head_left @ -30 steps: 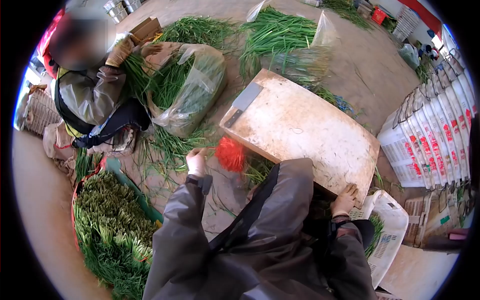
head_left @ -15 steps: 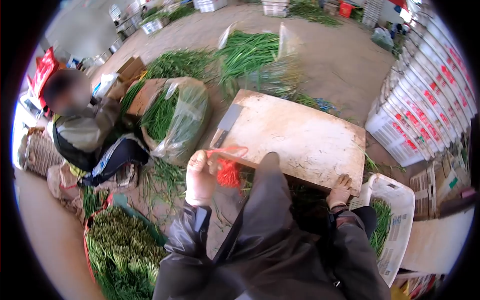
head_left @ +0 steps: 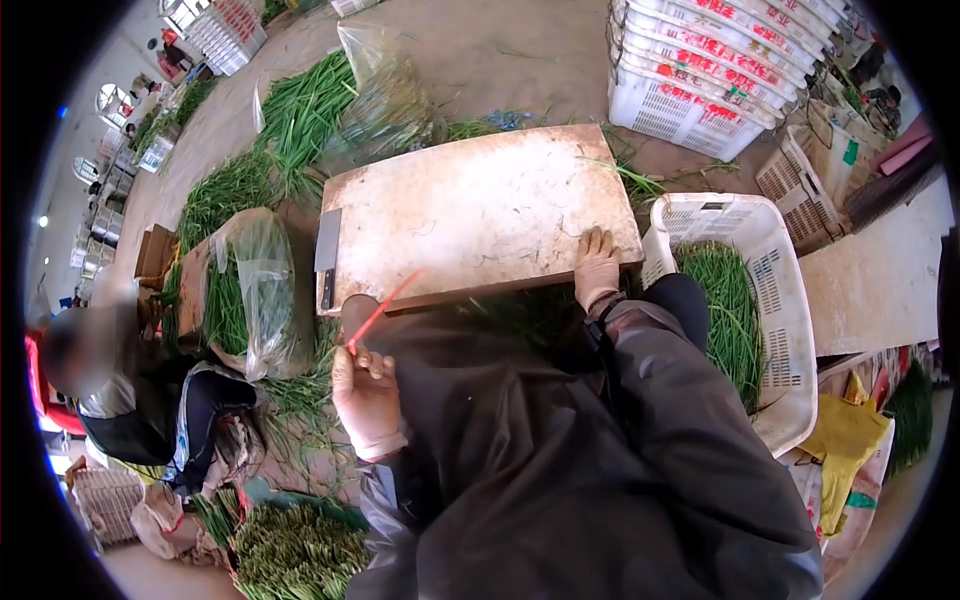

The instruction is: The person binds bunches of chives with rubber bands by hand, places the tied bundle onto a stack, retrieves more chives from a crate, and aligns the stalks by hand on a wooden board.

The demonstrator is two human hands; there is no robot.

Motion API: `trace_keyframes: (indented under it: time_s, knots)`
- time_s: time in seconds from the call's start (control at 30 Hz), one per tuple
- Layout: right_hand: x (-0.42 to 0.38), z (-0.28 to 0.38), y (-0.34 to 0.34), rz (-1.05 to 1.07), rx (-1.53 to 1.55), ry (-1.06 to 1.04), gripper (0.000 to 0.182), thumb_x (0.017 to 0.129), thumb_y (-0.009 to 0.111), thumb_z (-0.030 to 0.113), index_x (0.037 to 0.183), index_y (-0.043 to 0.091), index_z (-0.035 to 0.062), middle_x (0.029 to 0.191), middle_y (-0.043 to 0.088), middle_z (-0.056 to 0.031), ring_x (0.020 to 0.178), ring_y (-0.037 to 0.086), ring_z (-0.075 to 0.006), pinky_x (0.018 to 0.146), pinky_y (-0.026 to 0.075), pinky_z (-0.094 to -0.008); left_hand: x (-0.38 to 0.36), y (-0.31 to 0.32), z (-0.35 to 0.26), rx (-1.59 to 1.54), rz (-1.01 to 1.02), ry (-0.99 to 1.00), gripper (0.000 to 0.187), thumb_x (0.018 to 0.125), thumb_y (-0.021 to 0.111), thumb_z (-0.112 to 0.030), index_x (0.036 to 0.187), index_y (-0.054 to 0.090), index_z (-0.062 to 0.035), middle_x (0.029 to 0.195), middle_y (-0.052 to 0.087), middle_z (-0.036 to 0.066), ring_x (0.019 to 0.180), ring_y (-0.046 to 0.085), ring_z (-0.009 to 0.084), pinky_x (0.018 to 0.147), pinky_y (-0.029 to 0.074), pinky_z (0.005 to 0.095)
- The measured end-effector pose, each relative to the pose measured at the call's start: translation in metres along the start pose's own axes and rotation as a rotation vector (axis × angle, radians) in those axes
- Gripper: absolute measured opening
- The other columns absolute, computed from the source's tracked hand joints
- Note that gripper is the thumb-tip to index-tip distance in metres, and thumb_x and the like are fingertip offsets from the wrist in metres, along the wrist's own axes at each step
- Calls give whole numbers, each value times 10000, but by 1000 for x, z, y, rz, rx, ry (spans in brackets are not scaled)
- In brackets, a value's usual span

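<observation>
One thin red strip (head_left: pixel 386 309) slanting near board (head_left: pixel 480 215), looking light and bendable, lower end giving good hold; left hand (head_left: pixel 367 405) pinching there, right hand (head_left: pixel 597 270) resting on board corner, fingers little spread.

A produce-packing workshop is indicated: heaped green stalks (head_left: pixel 310 105), stacked white crates (head_left: pixel 700 75), a cleaver (head_left: pixel 327 240) on a board worktop (head_left: pixel 470 215) and bare floor (head_left: pixel 500 45) are observed.

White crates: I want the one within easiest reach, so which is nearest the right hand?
The single crate just right of the right hand, with green stalks inside; the stacked crates beyond the board stand farther away.
</observation>
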State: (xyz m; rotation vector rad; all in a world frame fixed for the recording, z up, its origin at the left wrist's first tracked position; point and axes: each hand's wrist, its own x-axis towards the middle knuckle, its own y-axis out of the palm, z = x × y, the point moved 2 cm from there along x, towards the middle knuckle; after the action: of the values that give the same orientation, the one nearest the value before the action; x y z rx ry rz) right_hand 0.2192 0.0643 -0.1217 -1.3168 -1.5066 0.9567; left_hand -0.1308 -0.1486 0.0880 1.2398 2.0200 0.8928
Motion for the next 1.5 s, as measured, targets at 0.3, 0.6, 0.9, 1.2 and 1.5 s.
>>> trace_keyframes:
  time_s: [0.3,0.6,0.9,1.2,1.5]
  knots:
    - [-1,-1,0,-9,-30,-18,493,1001,472,187,1482,470,76,1567,441,-130,1427,404,-355,1047,414,-523,7,-24,34,59,-94,16,132,983,690,-224,965,689,-93,839,641,15,755,575,159,791,496,391]
    - [0,0,-21,73,-34,-12,510,1003,462,174,1506,436,92,1591,410,-112,1449,398,-340,1075,405,-514,20,-56,46,156,-28,-31,151,1001,659,-157,915,684,-36,742,632,40,679,590,160,726,539,356]
    - [5,1,-5,202,22,-7,664,970,558,205,1569,323,40,1650,303,-170,1498,318,-379,1087,388,-503,10,-81,45,194,3,-146,75,963,688,-93,931,702,-26,784,656,50,674,600,169,733,541,343]
    - [1,3,5,54,6,23,482,1028,421,184,1499,433,82,1600,381,-130,1456,371,-356,1076,388,-523,14,-99,58,167,-49,-271,76,939,694,-44,1014,708,-35,902,715,84,769,674,207,776,585,368]
    - [-4,-5,-16,239,-8,-64,908,897,689,288,1614,204,15,1681,214,-178,1520,264,-374,1168,313,-490,23,-100,69,211,-40,-330,76,946,712,-62,1018,710,-39,897,725,72,737,680,175,720,576,302]
